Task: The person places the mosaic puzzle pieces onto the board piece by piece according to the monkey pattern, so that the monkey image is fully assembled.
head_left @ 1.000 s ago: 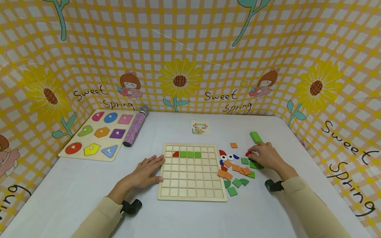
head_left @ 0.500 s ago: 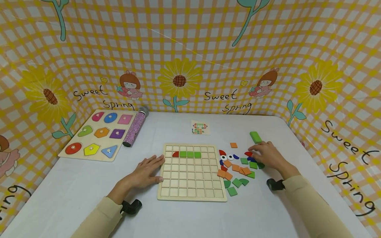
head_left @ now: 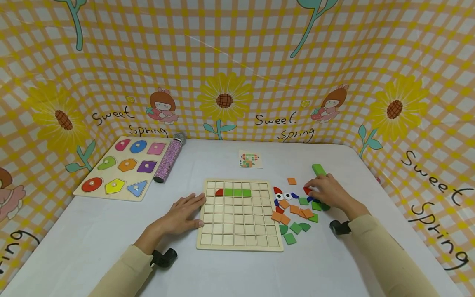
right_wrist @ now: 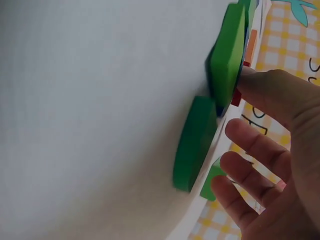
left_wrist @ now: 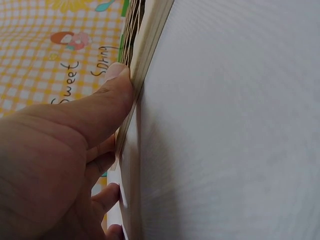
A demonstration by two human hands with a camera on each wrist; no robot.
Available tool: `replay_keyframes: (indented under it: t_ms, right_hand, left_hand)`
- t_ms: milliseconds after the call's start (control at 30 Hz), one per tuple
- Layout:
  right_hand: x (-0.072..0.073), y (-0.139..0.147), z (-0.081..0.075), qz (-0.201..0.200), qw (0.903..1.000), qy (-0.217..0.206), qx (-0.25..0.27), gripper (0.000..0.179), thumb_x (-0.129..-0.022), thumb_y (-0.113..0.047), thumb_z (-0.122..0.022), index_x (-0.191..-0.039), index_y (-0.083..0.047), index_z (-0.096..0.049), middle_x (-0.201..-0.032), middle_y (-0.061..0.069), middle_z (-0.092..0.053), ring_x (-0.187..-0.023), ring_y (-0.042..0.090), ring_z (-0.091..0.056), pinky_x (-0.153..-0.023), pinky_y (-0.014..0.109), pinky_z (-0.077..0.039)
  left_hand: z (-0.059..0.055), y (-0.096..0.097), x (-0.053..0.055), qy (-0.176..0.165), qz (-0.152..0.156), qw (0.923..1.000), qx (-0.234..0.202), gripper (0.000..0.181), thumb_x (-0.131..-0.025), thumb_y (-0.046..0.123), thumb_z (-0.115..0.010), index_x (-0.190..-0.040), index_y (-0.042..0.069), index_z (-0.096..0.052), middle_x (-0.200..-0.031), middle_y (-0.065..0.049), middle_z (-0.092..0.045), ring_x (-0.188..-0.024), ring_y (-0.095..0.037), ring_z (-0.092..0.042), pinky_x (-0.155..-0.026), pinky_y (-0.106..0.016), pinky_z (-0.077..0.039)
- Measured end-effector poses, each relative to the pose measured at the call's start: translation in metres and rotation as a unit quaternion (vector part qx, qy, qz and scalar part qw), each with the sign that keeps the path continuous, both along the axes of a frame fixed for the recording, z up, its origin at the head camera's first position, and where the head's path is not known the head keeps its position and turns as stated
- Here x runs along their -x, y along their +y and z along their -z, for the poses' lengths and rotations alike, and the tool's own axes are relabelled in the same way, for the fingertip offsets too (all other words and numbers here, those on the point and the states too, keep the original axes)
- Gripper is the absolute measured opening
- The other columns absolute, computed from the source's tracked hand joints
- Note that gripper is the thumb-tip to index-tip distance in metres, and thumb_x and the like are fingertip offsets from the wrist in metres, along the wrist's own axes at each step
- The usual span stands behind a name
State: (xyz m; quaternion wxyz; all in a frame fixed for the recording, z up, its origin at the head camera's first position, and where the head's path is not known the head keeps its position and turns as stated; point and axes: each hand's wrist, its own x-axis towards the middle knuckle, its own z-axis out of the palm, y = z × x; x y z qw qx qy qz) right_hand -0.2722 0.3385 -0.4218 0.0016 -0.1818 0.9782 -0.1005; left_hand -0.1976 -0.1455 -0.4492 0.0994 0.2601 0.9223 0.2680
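Observation:
A wooden grid board (head_left: 237, 214) lies in front of the person, with one red quarter-circle tile (head_left: 220, 192) and a row of green square tiles (head_left: 237, 192) set in its second row. My left hand (head_left: 183, 214) rests at the board's left edge, fingers extended; in the left wrist view its thumb (left_wrist: 117, 82) touches the side of the board. To the right, my right hand (head_left: 328, 190) pinches another red quarter-circle tile (head_left: 306, 190) over the loose pile. Blue and green tiles (head_left: 316, 206) lie under and beside that hand. Its other fingers (right_wrist: 250, 167) are spread slightly.
Loose orange tiles (head_left: 294, 210), green tiles (head_left: 295, 227) and round eye tiles (head_left: 287, 196) lie right of the board. Farther back are a pattern card (head_left: 250, 159) and a long green block (head_left: 318, 169). A shape puzzle (head_left: 122, 169) and a glittery microphone (head_left: 169, 159) lie back left.
My right hand has lifted a little off the pile, then come back slightly left, with the red quarter-circle tile shifting left in its fingertips. The left hand has stayed put.

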Motion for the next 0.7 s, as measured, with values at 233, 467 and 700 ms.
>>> replay_keyframes:
  t_ms: [233, 467, 700]
  right_hand:
    - [-0.010, -0.031, -0.011, 0.009, 0.9995, 0.002, 0.030, 0.026, -0.085, -0.021, -0.069, -0.108, -0.007, -0.069, -0.111, 0.016, -0.061, -0.103, 0.033, -0.047, -0.088, 0.053, -0.046]
    - [-0.021, -0.082, -0.018, -0.006, 0.9988, 0.026, 0.040, 0.025, -0.085, -0.021, -0.069, -0.107, -0.009, -0.070, -0.109, 0.010, -0.062, -0.100, 0.026, -0.046, -0.084, 0.043, -0.048]
    - [-0.025, -0.132, -0.025, -0.020, 0.9965, 0.056, 0.058, 0.026, -0.084, -0.024, -0.070, -0.106, -0.009, -0.070, -0.105, 0.009, -0.063, -0.096, 0.026, -0.047, -0.078, 0.039, -0.044]
  left_hand:
    - [-0.001, 0.000, 0.000, -0.005, -0.004, 1.0000, 0.003, 0.073, -0.090, 0.036, -0.061, -0.148, 0.008, -0.028, -0.158, -0.010, -0.022, -0.146, -0.037, -0.013, -0.117, -0.061, -0.008]
    - [-0.001, 0.000, 0.000, -0.004, -0.002, 1.0000, 0.004, 0.073, -0.090, 0.035, -0.061, -0.149, 0.007, -0.028, -0.158, -0.010, -0.021, -0.146, -0.037, -0.013, -0.117, -0.060, -0.007]
    - [-0.002, 0.000, -0.001, -0.009, -0.004, 0.9999, 0.004, 0.073, -0.090, 0.035, -0.061, -0.149, 0.009, -0.027, -0.159, -0.008, -0.020, -0.147, -0.036, -0.012, -0.118, -0.059, -0.006]
